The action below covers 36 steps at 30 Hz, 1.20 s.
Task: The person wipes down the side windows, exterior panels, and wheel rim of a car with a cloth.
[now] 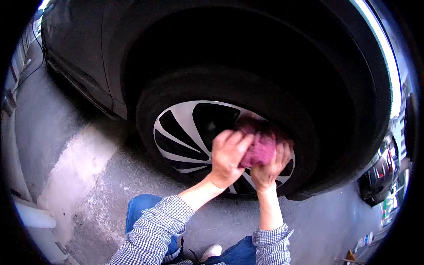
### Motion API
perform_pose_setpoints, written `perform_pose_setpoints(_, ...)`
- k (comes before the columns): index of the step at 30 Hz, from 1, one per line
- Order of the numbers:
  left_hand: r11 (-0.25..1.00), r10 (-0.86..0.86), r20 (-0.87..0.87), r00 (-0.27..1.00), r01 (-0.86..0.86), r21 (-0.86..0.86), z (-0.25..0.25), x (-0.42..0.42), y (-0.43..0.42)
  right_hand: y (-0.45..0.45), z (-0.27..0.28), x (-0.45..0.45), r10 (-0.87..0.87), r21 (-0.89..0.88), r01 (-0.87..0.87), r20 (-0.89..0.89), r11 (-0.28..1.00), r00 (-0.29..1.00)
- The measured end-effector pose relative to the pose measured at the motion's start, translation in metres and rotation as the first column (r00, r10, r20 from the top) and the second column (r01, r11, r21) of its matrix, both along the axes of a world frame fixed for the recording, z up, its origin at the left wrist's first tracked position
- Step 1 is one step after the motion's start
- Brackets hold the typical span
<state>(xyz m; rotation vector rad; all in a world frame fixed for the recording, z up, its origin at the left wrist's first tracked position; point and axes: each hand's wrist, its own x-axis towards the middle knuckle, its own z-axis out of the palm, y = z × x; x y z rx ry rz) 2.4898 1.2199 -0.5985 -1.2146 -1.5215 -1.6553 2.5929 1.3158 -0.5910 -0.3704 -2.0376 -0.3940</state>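
A dark pink cloth (260,150) is bunched against the right part of a silver-and-black wheel rim (183,117). My left hand (227,157) grips the cloth's left side with curled fingers, slightly blurred by motion. On the other side, my right hand (271,167) is closed around the cloth, its fingers pointing up toward the tyre. The black tyre (152,86) surrounds the rim under a dark wheel arch. Parts of the spokes behind the hands and cloth are hidden.
The dark car body (79,48) rises above and to the left. Grey concrete floor (141,176) with a pale patch lies below. My knees in blue jeans (139,207) are close to the wheel. Another dark vehicle (380,174) stands at the far right.
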Motion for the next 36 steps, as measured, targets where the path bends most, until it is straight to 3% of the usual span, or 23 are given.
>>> perform_pose_setpoints(4, 0.949, 0.316, 0.153, 0.936, -0.314, -0.043, -0.008, -0.051, -0.019, -0.026, 0.008, -0.08, 0.073, 0.037, -0.075, 0.058, 0.996, 0.996)
perform_pose_setpoints(6, 0.922, 0.365, 0.334, 0.869, -0.387, 0.0, -0.026, -0.079, -0.029, -0.045, 0.0, -0.121, 0.198, 0.024, -0.205, 0.169, 0.978, 0.965)
perform_pose_setpoints(8, 0.934, 0.244, 0.592, 0.768, -0.35, 0.069, -0.052, -0.093, -0.033, -0.059, -0.007, -0.15, 0.343, 0.004, -0.347, 0.152, 0.938, 0.927)
perform_pose_setpoints(10, 0.894, 0.294, 0.734, 0.612, -0.447, 0.015, -0.074, -0.098, -0.037, -0.069, -0.017, -0.164, 0.411, -0.011, -0.426, 0.285, 0.905, 0.866)
perform_pose_setpoints(12, 0.859, 0.075, 0.762, 0.643, -0.429, 0.278, -0.087, -0.103, -0.034, -0.076, -0.024, -0.177, 0.335, 0.132, -0.418, 0.407, 0.899, 0.85)
perform_pose_setpoints(13, 0.885, 0.205, 0.756, 0.622, -0.448, 0.129, -0.088, -0.103, -0.037, -0.081, -0.025, -0.181, 0.31, 0.182, -0.4, 0.382, 0.898, 0.871)
perform_pose_setpoints(16, 0.912, 0.193, 0.743, 0.641, -0.396, 0.105, -0.076, -0.094, -0.033, -0.072, -0.017, -0.168, 0.392, 0.101, -0.446, 0.336, 0.889, 0.857)
perform_pose_setpoints(17, 0.898, 0.159, 0.799, 0.58, -0.422, 0.128, -0.074, -0.092, -0.029, -0.063, -0.018, -0.162, 0.465, 0.049, -0.489, 0.241, 0.871, 0.852)
perform_pose_setpoints(20, 0.902, 0.315, 0.645, 0.696, -0.432, 0.026, -0.044, -0.07, -0.018, -0.049, 0.002, -0.122, 0.303, 0.05, -0.312, 0.134, 0.949, 0.944)
perform_pose_setpoints(22, 0.939, 0.303, 0.414, 0.859, -0.342, 0.023, -0.012, -0.049, -0.012, -0.038, 0.015, -0.091, 0.158, 0.078, -0.164, 0.074, 0.983, 0.985)
perform_pose_setpoints(24, 0.985, 0.153, 0.266, 0.952, -0.17, 0.042, -0.002, -0.029, 0.001, -0.025, 0.016, -0.057, -0.002, 0.033, 0.001, 0.033, 0.999, 0.999)
perform_pose_setpoints(26, 0.994, 0.113, 0.074, 0.991, -0.114, 0.007, 0.007, -0.004, 0.011, -0.008, -0.003, -0.025, -0.079, 0.049, 0.083, -0.077, 0.995, 0.994)
perform_pose_setpoints(28, 0.99, -0.016, -0.081, 0.997, 0.004, -0.141, -0.002, 0.016, 0.019, 0.01, -0.043, 0.003, -0.148, -0.057, 0.137, -0.287, 0.989, 0.947)
perform_pose_setpoints(29, 0.993, -0.046, -0.092, 0.995, 0.035, -0.115, -0.009, 0.022, 0.031, 0.017, -0.054, 0.009, -0.107, -0.029, 0.104, -0.385, 0.994, 0.917)
perform_pose_setpoints(32, 0.997, -0.061, -0.083, 0.995, 0.057, -0.057, -0.023, 0.033, 0.043, 0.019, -0.057, 0.02, -0.224, -0.058, 0.216, -0.201, 0.975, 0.954)
perform_pose_setpoints(33, 0.995, -0.079, -0.065, 0.995, 0.075, -0.072, -0.023, 0.031, 0.039, 0.017, -0.059, 0.017, -0.139, -0.111, 0.111, -0.283, 0.988, 0.949)
perform_pose_setpoints(36, 0.998, -0.025, 0.02, 0.999, 0.027, -0.058, -0.035, 0.025, 0.03, 0.007, -0.056, -0.002, -0.091, -0.091, 0.068, -0.287, 0.994, 0.954)
